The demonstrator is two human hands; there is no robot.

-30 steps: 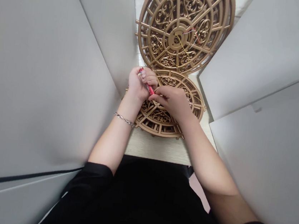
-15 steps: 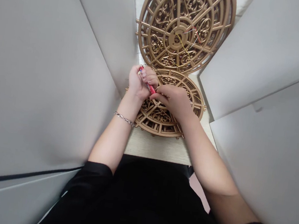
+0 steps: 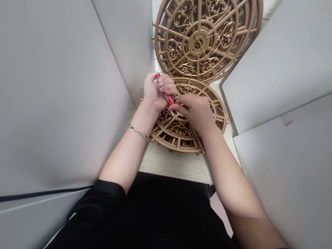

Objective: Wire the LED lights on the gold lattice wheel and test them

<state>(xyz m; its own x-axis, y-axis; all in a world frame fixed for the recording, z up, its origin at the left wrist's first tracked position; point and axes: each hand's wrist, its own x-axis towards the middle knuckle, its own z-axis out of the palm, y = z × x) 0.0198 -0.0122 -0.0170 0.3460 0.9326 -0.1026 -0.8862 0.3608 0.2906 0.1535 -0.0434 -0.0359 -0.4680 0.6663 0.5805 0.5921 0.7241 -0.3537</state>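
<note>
A round gold filigree frame (image 3: 179, 134) lies flat on the pale wooden table (image 3: 173, 165). My left hand (image 3: 154, 93) hovers over its left side, fingers curled round a slim red tool (image 3: 164, 94). My right hand (image 3: 195, 112) rests on the frame's middle, its fingers pinched against the tool's lower tip; what they pinch is hidden. A silver bracelet (image 3: 138, 132) circles my left wrist.
A stack of similar gold round frames (image 3: 207, 29) leans upright behind the flat one, with thin yellow and red wires (image 3: 206, 45) at its hub. Grey partition panels (image 3: 53, 87) close in on the left and right (image 3: 296, 55), leaving a narrow strip of table.
Both hands stay at the same spot over the flat frame; the fingers shift slightly around the red tool. The view has tilted a little.
</note>
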